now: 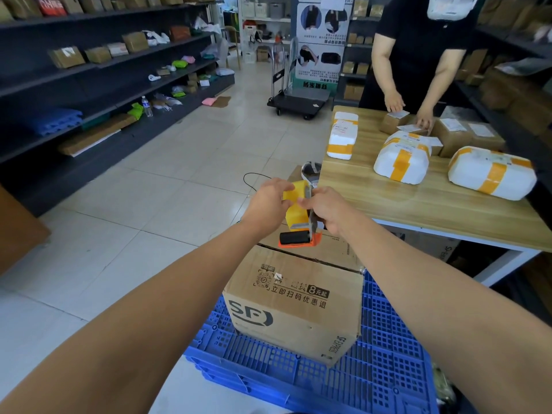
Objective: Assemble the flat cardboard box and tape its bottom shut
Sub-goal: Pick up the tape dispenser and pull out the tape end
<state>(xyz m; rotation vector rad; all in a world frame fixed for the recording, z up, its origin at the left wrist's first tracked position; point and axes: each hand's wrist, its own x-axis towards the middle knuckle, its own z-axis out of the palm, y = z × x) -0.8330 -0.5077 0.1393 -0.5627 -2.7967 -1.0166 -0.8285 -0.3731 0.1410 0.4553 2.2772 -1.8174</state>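
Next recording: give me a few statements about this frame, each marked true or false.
1. The right hand grips the tape dispenser while the left hand holds its yellow tape roll. True.
2. The cardboard box lies flat, unassembled. False: it stands erected on a blue plastic pallet.
3. The white parcels lie on the floor. False: they lie on the wooden table.
4. A second person stands at that table's far side. True.

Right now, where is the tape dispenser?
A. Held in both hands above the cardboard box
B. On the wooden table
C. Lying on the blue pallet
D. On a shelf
A: the left hand and right hand both hold the tape dispenser in the air over the cardboard box.
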